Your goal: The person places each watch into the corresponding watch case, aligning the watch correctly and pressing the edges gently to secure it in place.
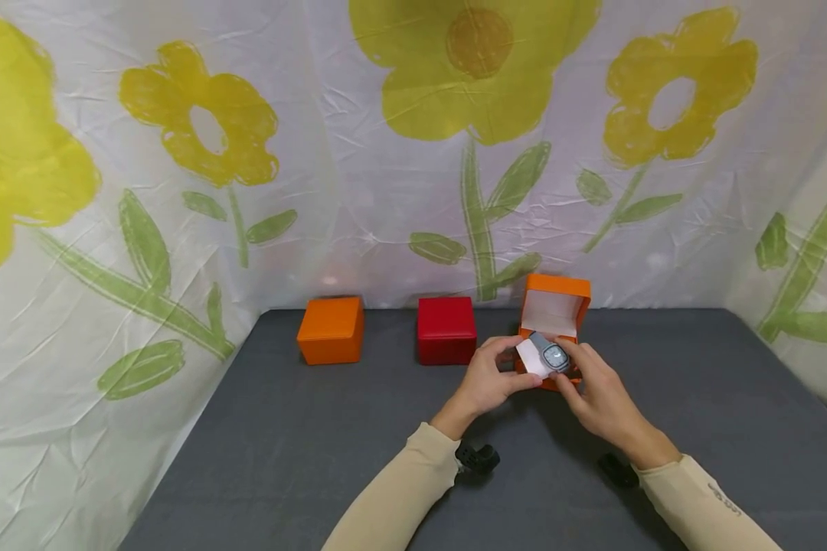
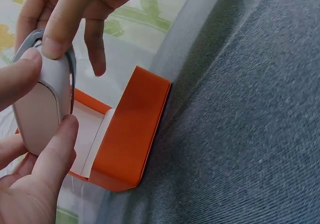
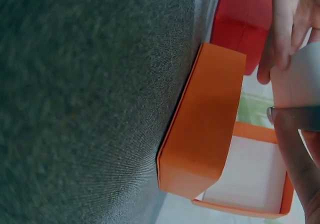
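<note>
Both hands hold a grey watch (image 1: 555,357) wrapped round a white cushion (image 1: 529,358) just above an open orange box (image 1: 553,310) with a white lining. My left hand (image 1: 517,369) pinches the cushion's left end. My right hand (image 1: 570,366) grips the watch side from the right. In the left wrist view the cushion (image 2: 40,109) sits between my left thumb (image 2: 57,149) and fingers, with the grey strap (image 2: 71,66) at its edge and the box (image 2: 130,129) below. The right wrist view shows the box (image 3: 205,119) open under the cushion (image 3: 300,79).
A closed orange box (image 1: 331,329) and a closed red box (image 1: 446,329) stand in a row left of the open one, near the back of the grey table (image 1: 282,459). Flowered white sheets (image 1: 145,191) wall the table at back and sides.
</note>
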Tool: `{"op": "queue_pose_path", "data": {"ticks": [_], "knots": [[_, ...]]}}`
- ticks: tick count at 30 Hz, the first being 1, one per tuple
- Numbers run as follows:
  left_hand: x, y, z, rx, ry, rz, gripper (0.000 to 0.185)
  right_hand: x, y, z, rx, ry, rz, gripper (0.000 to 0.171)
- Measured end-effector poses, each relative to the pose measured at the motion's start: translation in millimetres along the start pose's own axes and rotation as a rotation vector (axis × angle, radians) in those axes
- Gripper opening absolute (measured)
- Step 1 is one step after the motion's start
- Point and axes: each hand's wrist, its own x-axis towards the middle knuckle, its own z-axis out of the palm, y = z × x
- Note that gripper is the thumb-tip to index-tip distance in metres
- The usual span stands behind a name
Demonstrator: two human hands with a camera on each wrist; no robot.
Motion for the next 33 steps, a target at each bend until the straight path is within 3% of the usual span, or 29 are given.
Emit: {"op": "queue_pose_path", "data": {"ticks": [7,10,16,19,25,33], "knots": [[0.0,1.6,-0.6,0.014,0.018,0.011,0.066,0.0,0.3,-2.2,0.011,0.003,0.008,0.068],[0.4,4.1,-5.0,0.023,0.006,0.011,0.067,2.7,2.2,-6.7,0.086,-0.034,0.055,0.064],[1.7,9.0,-15.5,0.012,-0.088,0.022,0.065,9.1,7.6,-21.2,0.389,-0.246,0.218,0.064],[1.6,9.7,-18.9,-0.005,-0.152,0.009,0.066,9.4,10.2,-26.1,0.448,-0.358,0.285,0.072],[0.0,10.7,-23.6,-0.037,-0.234,-0.014,0.064,6.8,13.0,-30.8,0.467,-0.445,0.334,0.079],[-0.4,15.2,-30.2,-0.026,-0.29,-0.029,0.064,3.0,14.2,-27.9,0.387,-0.389,0.263,0.078]]}}
